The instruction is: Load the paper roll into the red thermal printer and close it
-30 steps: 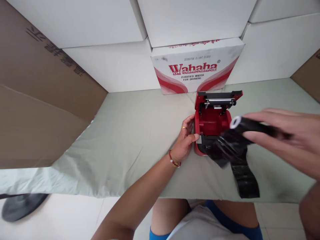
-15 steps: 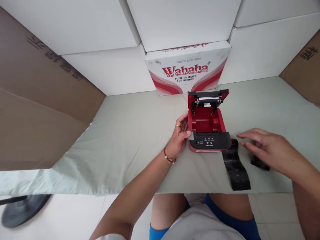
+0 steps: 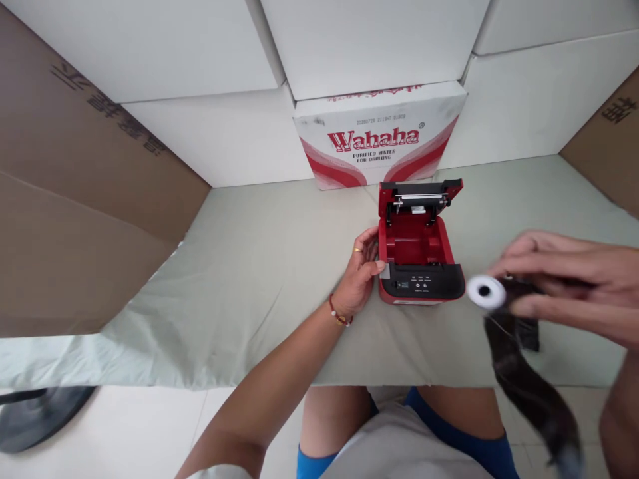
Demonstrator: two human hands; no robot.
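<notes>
A small red and black printer (image 3: 422,283) sits on the cloth-covered table with its lid raised; its red inner compartment holds nothing. My left hand (image 3: 362,276) grips the printer's left side, thumb on the front corner and fingers behind. To the right, my right hand (image 3: 559,279) pinches a roll of black tape-like strip with a white round end (image 3: 486,292). The strip's loose tail (image 3: 529,392) hangs down past the table's front edge, blurred by motion. Beneath the right hand lies a small black object (image 3: 528,334), partly hidden.
A Wahaha carton (image 3: 379,143) leans at the back against white boxes (image 3: 379,46). Brown cardboard (image 3: 90,199) stands at the left, and more cardboard (image 3: 606,143) at the right. A round black base (image 3: 44,416) is on the floor at lower left.
My right hand has taken hold of the roll and lifted it, with its end now showing. The black strip has left the table and swung right. My left hand remains on the printer.
</notes>
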